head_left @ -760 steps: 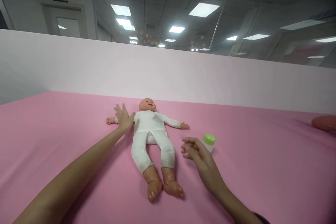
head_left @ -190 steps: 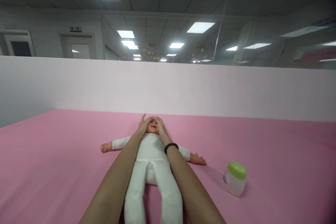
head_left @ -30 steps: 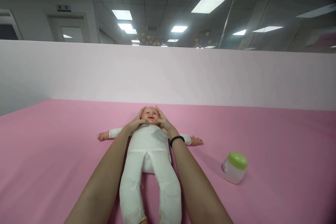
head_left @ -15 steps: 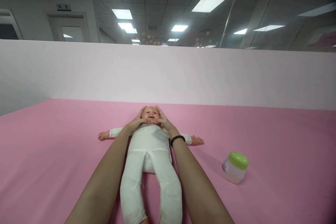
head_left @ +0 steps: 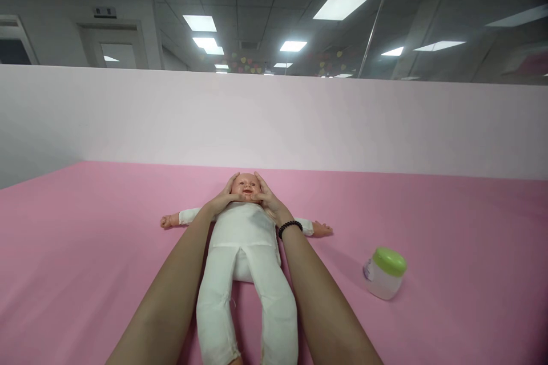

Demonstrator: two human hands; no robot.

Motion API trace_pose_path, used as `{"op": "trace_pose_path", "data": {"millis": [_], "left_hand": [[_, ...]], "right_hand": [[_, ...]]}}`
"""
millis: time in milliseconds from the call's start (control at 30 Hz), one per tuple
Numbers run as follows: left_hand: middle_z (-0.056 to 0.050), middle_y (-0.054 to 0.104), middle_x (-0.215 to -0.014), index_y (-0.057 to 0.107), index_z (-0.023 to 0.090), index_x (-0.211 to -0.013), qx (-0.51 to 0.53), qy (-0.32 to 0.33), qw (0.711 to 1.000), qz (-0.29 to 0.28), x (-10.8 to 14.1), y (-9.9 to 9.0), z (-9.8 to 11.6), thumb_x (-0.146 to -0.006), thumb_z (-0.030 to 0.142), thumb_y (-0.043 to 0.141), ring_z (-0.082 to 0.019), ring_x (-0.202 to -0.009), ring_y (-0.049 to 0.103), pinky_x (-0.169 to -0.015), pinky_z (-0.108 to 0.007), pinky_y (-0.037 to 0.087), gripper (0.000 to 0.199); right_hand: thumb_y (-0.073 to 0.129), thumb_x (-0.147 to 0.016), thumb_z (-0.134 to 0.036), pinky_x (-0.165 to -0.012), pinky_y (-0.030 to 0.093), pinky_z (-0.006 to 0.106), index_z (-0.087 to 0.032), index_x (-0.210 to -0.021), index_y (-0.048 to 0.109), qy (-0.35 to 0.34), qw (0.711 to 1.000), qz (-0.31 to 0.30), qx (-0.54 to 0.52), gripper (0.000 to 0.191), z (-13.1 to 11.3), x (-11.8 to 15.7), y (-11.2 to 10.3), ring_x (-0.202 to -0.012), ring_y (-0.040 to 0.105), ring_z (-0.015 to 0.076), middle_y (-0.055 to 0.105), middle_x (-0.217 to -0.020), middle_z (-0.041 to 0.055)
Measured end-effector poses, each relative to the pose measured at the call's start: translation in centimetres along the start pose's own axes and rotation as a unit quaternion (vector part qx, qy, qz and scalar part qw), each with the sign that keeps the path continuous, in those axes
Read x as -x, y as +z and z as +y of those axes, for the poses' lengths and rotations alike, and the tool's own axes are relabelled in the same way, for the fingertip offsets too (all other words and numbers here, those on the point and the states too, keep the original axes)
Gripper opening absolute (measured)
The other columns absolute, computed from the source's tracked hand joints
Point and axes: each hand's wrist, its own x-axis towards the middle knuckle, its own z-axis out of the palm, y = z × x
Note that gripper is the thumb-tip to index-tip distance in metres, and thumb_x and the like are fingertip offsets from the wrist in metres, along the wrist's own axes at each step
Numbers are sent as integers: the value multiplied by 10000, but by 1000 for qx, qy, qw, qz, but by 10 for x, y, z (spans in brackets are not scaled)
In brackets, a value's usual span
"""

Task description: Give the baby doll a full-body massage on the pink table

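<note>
A baby doll (head_left: 244,234) with a white cloth body lies on its back on the pink padded surface (head_left: 103,251), arms spread out to the sides. Its head is at the far end, its legs toward me. My left hand (head_left: 225,196) cups one side of the doll's head, thumb across the chin. On the other side my right hand (head_left: 268,197) does the same, its thumb close to the left one. Both sets of fingers curve up along the cheeks to the top of the head. A black beaded bracelet circles my right wrist.
To the right stands a translucent jar (head_left: 384,274) with a green lid, slightly tilted in view. A low white wall (head_left: 274,120) borders the far side of the pink surface. Behind it are a glass panel, a door and ceiling lights.
</note>
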Motion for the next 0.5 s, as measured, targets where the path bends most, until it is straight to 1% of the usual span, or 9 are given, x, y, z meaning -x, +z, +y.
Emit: {"op": "trace_pose_path", "data": {"millis": [133, 233, 333, 400, 500], "left_hand": [[-125, 331, -1584, 166, 399, -1567, 8, -2, 1000, -5, 3, 4, 4, -655, 330, 863, -323, -1332, 501, -1096, -467, 410, 1150], [-116, 366, -1564, 167, 413, -1564, -1, -10, 1000, -5, 2, 2, 3, -673, 331, 844, -322, -1319, 515, -1098, -468, 407, 1122], [-107, 398, -1542, 169, 409, -1563, 2, -15, 1000, -4, -1, -1, 0, -683, 294, 812, -313, -1322, 513, -1110, -458, 393, 1096], [-109, 404, -1537, 167, 401, -1565, 10, -13, 1000, -2, -1, -2, -1, -676, 275, 803, -312, -1328, 508, -1112, -455, 391, 1101], [-116, 384, -1550, 167, 405, -1564, 17, -7, 1000, -6, 2, 2, 2, -668, 296, 829, -315, -1324, 512, -1101, -458, 406, 1119]], "right_hand": [[621, -951, -362, -906, 544, 438, -170, -1276, 570, 0, 1000, 0, -3, 380, 0, 2, -1, -1081, 612, 235, 582, -1261, 100], [619, -952, -361, -908, 543, 440, -170, -1275, 572, 2, 1000, 3, -2, 378, 0, 2, 0, -1080, 612, 234, 582, -1260, 100], [616, -953, -362, -914, 540, 445, -169, -1274, 573, 3, 1000, 9, 0, 378, 0, 0, 0, -1082, 610, 235, 580, -1263, 101], [616, -953, -364, -918, 538, 448, -169, -1276, 573, 6, 1000, 13, 2, 380, 0, -1, 1, -1087, 608, 236, 579, -1269, 102], [619, -951, -364, -920, 537, 446, -172, -1277, 573, 10, 1000, 12, 7, 381, 0, 0, 1, -1091, 608, 236, 578, -1270, 102]]}}
